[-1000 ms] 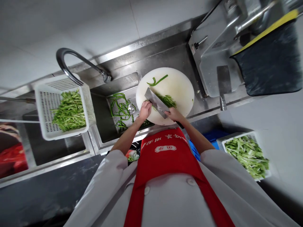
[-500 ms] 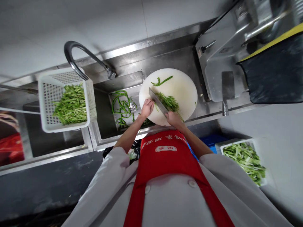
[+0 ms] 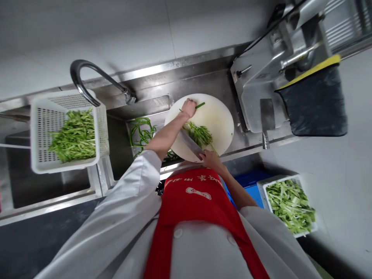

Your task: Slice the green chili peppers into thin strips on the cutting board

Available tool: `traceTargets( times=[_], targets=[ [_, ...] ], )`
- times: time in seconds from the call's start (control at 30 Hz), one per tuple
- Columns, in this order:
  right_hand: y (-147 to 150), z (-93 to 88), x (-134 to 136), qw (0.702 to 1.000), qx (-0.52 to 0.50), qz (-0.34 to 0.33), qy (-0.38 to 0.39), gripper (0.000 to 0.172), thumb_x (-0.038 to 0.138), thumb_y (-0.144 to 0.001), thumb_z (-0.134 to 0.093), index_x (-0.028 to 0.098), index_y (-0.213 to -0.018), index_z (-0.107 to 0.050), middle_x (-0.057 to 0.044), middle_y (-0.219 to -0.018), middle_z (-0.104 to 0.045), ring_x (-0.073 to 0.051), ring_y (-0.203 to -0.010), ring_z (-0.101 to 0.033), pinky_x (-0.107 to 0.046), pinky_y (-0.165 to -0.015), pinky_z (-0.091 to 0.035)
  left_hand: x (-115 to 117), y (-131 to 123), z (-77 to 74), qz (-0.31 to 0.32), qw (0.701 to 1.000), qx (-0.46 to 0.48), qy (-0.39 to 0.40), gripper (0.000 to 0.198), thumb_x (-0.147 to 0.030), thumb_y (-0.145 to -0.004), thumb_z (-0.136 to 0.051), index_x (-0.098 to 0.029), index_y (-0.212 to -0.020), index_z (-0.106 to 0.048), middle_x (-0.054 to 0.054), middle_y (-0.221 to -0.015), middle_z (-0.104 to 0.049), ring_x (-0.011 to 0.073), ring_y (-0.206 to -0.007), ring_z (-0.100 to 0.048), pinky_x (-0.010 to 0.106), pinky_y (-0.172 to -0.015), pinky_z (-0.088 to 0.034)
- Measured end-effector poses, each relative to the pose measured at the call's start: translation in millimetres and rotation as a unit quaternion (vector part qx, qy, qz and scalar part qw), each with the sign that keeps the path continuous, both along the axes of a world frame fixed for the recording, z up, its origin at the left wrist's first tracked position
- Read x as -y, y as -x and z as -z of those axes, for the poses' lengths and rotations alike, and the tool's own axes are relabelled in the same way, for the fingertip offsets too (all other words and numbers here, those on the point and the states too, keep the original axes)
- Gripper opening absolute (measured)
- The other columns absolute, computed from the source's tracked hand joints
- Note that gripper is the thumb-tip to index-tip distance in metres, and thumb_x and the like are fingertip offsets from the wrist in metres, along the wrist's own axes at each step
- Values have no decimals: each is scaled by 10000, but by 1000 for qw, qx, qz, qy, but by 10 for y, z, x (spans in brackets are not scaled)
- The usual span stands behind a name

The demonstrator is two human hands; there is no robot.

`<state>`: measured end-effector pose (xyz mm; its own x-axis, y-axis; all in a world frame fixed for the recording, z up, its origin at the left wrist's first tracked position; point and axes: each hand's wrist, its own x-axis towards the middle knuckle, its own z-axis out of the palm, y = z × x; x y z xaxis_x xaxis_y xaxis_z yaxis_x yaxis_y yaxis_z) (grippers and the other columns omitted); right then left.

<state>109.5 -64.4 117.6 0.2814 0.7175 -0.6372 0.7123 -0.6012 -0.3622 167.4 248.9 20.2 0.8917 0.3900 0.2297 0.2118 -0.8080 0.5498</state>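
On the round white cutting board (image 3: 222, 112), my left hand (image 3: 189, 107) reaches to the far side with its fingers closed over a long green pepper (image 3: 200, 105), whose end sticks out to the right. My right hand (image 3: 210, 159) grips the handle of a kitchen knife (image 3: 190, 143) near the board's front edge. The blade slants toward the far left, beside a pile of thin green strips (image 3: 200, 134). Part of the blade is behind my left forearm. More long, curled green peppers (image 3: 141, 131) lie in the sink at the left of the board.
A white perforated basket (image 3: 45, 131) of green strips stands left under the curved faucet (image 3: 95, 69). To the right are a cleaver (image 3: 267, 114) and a black cloth-like piece with yellow edge (image 3: 316, 100). Lower right, a crate (image 3: 263, 193) holds cut greens (image 3: 290, 205).
My left hand has left the knife's side and moved to the far side of the board, onto the long green pepper. The knife has come slightly nearer to me. The view has shifted.
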Motion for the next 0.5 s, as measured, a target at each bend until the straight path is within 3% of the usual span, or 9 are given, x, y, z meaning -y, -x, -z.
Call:
traceTargets(
  times=[0.07, 0.13, 0.2, 0.3, 0.4, 0.5],
  targets=[
    [-105, 9, 78, 1000, 14, 21, 6, 344, 382, -1055, -412, 142, -1142, -641, -135, -1074, -726, -231, -1048, -668, -269, -852, -436, 43, -102, 19, -20, 999, -28, 20, 310, -191, -946, -605, -124, -653, -528, 108, -813, -628, 190, -908, -581, 425, -993, -488],
    [-206, -10, 160, 998, 27, 48, 18, 356, 382, -1056, -402, 139, -1176, -633, -147, -1098, -718, -235, -1056, -663, -274, -849, -435, 47, -3, -112, -29, 999, -6, 39, 304, -214, -973, -559, -113, -687, -557, 97, -819, -612, 189, -917, -583, 426, -1000, -482],
    [-289, -42, 220, 996, 36, 74, 24, 364, 376, -1058, -388, 142, -1181, -638, -154, -1108, -714, -238, -1061, -658, -275, -841, -432, 83, 306, -337, -41, 998, 40, 36, 288, -249, -1009, -486, -100, -800, -616, 87, -884, -607, 194, -960, -588, 429, -1016, -468],
    [-356, -82, 249, 994, 46, 100, 24, 369, 374, -1052, -378, 155, -1122, -667, -151, -1074, -721, -240, -1030, -663, -270, -806, -429, 333, 1055, -584, -63, 995, 73, 10, 200, -302, -985, -530, -184, -1048, -678, 80, -1021, -600, 256, -1051, -569, 484, -986, -477],
    [-314, -82, 267, 994, 47, 98, 10, 337, 346, -1019, -418, 150, -1116, -674, -139, -996, -733, -248, -955, -678, -281, -783, -438, 809, 1786, -477, -34, 999, 20, 15, 226, -291, -982, -502, -253, -1077, -703, 91, -1048, -606, 272, -1043, -556, 496, -916, -500],
    [-123, -33, 375, 995, -15, 73, -65, 382, 313, -965, -475, 156, -1278, -627, -116, -1008, -741, -250, -961, -681, -296, -816, -466, 1310, 2183, -254, -68, 996, -24, 49, 254, -306, -989, -480, -232, -1089, -702, 118, -1056, -613, 282, -1041, -568, 528, -905, -505]
  ],
)
